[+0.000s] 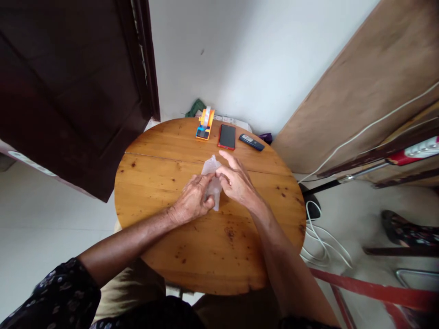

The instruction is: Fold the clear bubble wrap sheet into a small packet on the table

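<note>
A small clear plastic bag is held over the middle of a round wooden table. My left hand grips its lower left part with curled fingers. My right hand pinches the bag's right side with thumb and forefinger, while one finger points out toward the far edge. Both hands rest low over the tabletop and touch the bag; part of the bag is hidden between them.
At the table's far edge lie an orange tape dispenser, a red-cased phone and a small dark phone. A dark wooden door stands at the left. White cables and a wooden board are at the right.
</note>
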### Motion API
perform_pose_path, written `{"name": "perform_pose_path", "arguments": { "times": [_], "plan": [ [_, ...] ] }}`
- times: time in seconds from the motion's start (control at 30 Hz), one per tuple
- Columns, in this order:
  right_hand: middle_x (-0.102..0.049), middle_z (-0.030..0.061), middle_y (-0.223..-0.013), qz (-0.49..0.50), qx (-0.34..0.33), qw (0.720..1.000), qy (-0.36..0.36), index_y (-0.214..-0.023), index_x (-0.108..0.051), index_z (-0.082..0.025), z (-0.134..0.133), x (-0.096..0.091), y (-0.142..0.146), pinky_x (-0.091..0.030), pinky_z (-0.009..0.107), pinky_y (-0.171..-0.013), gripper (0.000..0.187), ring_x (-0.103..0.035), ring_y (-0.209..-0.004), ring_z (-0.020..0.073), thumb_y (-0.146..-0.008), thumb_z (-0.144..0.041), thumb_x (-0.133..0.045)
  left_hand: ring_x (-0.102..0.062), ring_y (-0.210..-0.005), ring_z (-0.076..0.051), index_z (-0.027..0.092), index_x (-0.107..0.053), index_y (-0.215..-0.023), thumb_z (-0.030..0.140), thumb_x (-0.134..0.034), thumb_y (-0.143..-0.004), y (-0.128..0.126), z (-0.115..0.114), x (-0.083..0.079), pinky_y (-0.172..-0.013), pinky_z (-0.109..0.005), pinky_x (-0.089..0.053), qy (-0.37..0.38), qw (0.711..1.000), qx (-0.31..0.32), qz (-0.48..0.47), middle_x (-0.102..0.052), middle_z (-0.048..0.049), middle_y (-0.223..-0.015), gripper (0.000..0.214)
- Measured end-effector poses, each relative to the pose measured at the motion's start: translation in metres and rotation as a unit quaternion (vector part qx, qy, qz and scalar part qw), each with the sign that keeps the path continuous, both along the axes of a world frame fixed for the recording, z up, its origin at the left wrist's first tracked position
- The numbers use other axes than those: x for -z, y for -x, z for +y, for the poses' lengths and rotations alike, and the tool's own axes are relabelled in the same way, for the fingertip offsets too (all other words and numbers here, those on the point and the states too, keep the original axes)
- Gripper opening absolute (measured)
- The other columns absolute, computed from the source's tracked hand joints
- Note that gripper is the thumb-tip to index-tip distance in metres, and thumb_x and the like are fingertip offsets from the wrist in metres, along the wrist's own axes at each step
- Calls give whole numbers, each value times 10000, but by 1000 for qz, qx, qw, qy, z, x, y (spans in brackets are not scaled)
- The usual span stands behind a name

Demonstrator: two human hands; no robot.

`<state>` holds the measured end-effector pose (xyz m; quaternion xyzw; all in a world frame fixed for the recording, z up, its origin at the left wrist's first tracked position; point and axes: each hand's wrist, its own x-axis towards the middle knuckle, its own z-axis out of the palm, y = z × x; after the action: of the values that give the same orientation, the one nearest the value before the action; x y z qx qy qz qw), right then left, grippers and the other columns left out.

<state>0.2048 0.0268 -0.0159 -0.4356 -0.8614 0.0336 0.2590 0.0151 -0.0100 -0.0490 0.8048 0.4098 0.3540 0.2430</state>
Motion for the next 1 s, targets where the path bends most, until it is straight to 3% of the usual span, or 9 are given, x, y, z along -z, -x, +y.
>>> {"name": "perform_pose_path", "arguments": {
  "times": [0.17,0.4,0.53,0.67,0.77,1.0],
  "plan": [
    [-411,89,-1596,23,34,998,-47,-888,-647,-212,-8,0,0,-401,533,-1106,199,-474,-1383,309,-858,-97,-487,-586,-1173,-313,81,-407,-1475,226,-581,-794,-1,1,0,-1011,-501,-506,38,999,0,16,-630,-193,-1291,717],
    [-463,70,-1567,37,55,995,-69,-901,-667,-222,-13,-1,4,-392,521,-1106,223,-473,-1389,308,-878,-119,-470,-613,-1162,-296,115,-415,-1489,240,-595,-796,-2,3,0,-1029,-477,-518,60,998,-12,29,-649,-170,-1245,727],
    [-474,66,-1554,48,58,994,-83,-890,-668,-224,-14,-2,2,-406,521,-1100,227,-498,-1369,306,-865,-111,-472,-619,-1151,-296,76,-412,-1485,237,-590,-794,-3,3,-1,-1028,-471,-524,72,997,-17,37,-647,-185,-1220,732],
    [-432,54,-1581,65,32,995,-67,-976,-695,-231,-11,-4,-2,-396,518,-1129,315,-474,-1395,295,-834,-69,-465,-615,-1172,-300,72,-387,-1499,235,-586,-792,-4,2,-4,-1035,-473,-524,79,996,-17,43,-631,-193,-1249,753],
    [-371,33,-1626,18,5,999,-30,-1063,-709,-249,-9,-7,-2,-377,552,-1136,418,-405,-1454,304,-813,-24,-462,-617,-1170,-303,62,-404,-1483,216,-576,-785,-6,1,-7,-1032,-474,-525,89,995,-14,47,-640,-192,-1223,735],
    [-372,2,-1637,-62,24,998,4,-907,-708,-244,1,-7,11,-348,619,-1149,211,-291,-1516,328,-896,-105,-550,-605,-1212,-303,88,-358,-1508,202,-568,-771,-7,0,-7,-1027,-470,-525,106,994,-17,20,-603,-205,-1305,774]
  ]
}}
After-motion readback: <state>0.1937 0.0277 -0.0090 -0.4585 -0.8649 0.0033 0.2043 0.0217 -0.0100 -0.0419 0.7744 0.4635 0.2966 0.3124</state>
